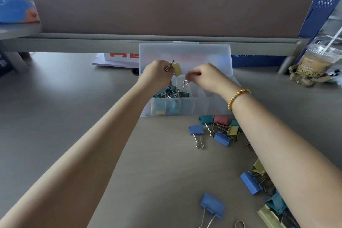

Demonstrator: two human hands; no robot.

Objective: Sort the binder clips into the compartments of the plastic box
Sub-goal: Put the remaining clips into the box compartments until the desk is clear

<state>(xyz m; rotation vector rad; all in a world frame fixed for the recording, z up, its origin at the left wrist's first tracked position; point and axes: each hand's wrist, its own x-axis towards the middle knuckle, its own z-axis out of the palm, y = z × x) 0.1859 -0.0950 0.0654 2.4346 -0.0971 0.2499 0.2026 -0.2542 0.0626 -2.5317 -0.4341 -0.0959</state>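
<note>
Left hand pinches a yellow clip over the box; right hand fingers curl, blurred, grip unclear.

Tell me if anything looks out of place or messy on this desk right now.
Nothing looks damaged. The clear plastic compartment box holds clips piled only at its left end, with one wire handle sticking up. Loose coloured binder clips lie scattered on the grey desk in front of it.
</note>
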